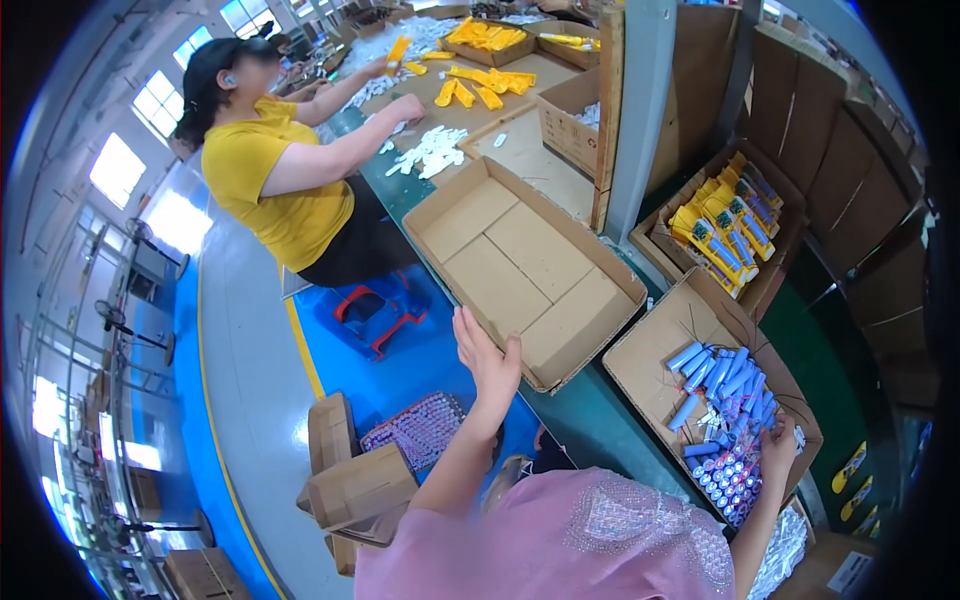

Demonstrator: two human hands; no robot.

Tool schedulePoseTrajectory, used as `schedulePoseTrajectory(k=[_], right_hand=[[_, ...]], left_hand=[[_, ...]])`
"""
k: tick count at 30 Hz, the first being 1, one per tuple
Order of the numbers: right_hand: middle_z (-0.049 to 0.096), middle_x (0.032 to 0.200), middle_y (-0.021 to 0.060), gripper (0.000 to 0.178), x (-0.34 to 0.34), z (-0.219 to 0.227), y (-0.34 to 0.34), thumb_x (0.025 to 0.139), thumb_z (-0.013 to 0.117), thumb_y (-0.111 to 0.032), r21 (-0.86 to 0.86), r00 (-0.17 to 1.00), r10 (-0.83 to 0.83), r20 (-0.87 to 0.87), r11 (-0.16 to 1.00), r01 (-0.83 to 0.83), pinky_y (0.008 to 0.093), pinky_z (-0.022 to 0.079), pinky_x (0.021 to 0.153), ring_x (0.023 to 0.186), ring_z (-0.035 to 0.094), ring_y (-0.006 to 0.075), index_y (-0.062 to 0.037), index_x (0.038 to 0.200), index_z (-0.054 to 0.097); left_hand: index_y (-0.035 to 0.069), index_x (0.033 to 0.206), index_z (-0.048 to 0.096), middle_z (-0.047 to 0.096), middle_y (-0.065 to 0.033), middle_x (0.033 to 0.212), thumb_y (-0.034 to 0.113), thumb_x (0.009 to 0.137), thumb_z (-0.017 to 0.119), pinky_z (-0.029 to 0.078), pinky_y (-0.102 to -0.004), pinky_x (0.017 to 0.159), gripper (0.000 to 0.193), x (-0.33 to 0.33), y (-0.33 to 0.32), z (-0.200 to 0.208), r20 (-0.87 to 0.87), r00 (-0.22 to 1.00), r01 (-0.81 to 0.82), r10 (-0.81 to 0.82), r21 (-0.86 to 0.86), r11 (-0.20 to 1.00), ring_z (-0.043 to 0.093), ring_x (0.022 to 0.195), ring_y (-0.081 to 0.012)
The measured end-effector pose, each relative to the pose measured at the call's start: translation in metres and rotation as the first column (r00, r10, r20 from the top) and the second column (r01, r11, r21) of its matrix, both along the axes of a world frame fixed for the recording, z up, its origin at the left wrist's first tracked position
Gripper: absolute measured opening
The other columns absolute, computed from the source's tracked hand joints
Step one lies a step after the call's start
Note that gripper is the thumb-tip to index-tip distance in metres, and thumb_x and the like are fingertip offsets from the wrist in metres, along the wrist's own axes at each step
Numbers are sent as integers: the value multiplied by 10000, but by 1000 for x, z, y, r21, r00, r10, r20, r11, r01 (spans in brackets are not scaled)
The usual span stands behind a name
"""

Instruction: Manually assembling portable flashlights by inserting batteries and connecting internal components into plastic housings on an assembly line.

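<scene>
My left hand (pixel 487 362) lies with straight fingers and thumb apart against the near-left wall of a shallow cardboard box (pixel 520 250), whose bare bottom shows. At the right, a second cardboard box (pixel 655 372) holds a heap of blue cylindrical battery cells (pixel 722 385) with thin dark and red wires. Cells at its near end stand upright in rows, their ends facing up. My right hand (pixel 777 455) reaches into this box along its right side, fingers curled down beside the cells. What those fingers grip, if anything, is too hidden to make out.
A post (pixel 645 120) rises behind the boxes. Yellow-wrapped blue battery packs (pixel 725 225) fill a box at the back right. A person in a yellow shirt (pixel 270 170) works across the left with yellow and white pieces. A blue stool (pixel 368 310) and an open carton (pixel 360 487) stand below.
</scene>
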State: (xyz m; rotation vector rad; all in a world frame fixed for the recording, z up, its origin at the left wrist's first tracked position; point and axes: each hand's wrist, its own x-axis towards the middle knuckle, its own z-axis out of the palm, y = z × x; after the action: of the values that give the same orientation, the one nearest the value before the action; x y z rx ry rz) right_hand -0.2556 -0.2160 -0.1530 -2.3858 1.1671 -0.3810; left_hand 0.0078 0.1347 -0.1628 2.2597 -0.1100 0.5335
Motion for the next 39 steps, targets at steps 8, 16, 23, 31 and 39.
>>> schedulePoseTrajectory(k=[8,16,23,31,39], right_hand=[[520,772,23,332,-27,-39,-26,730,549,1,292,833,-202,516,955,50,200,382,550,657,490,87,-17,1041,433],[545,936,64,372,-9,54,-6,784,562,-144,603,256,-546,798,725,-333,229,420,661,828,520,128,-2,1107,442],[516,984,96,398,-39,92,14,766,552,-112,395,184,-351,918,776,-491,270,417,788,908,511,174,21,1119,423],[546,814,27,281,-31,59,32,730,557,-35,512,705,-306,640,854,-95,186,408,616,686,512,78,9,1001,494],[548,899,118,356,24,13,10,705,601,-166,72,959,-41,282,997,22,296,448,679,764,554,220,-8,1009,508]], left_hand=[[-2,1137,399,216,-219,1284,189,711,547,141,-488,966,490,-26,-43,30,121,928,336,-352,139,932,144,1212,-405],[19,994,518,455,-141,1116,61,740,520,304,-392,916,258,-55,-77,59,100,620,771,-778,107,628,375,1107,-322],[37,927,549,541,-103,872,83,728,541,432,-350,677,205,-67,-155,59,35,308,910,-951,280,305,532,795,-270],[49,752,528,568,-112,658,254,685,622,454,-349,515,236,-90,-192,47,-342,289,840,-894,539,66,574,610,-258],[10,782,530,586,-154,680,316,645,642,460,-409,599,353,-90,-188,31,-599,387,845,-701,535,10,583,682,-300]])
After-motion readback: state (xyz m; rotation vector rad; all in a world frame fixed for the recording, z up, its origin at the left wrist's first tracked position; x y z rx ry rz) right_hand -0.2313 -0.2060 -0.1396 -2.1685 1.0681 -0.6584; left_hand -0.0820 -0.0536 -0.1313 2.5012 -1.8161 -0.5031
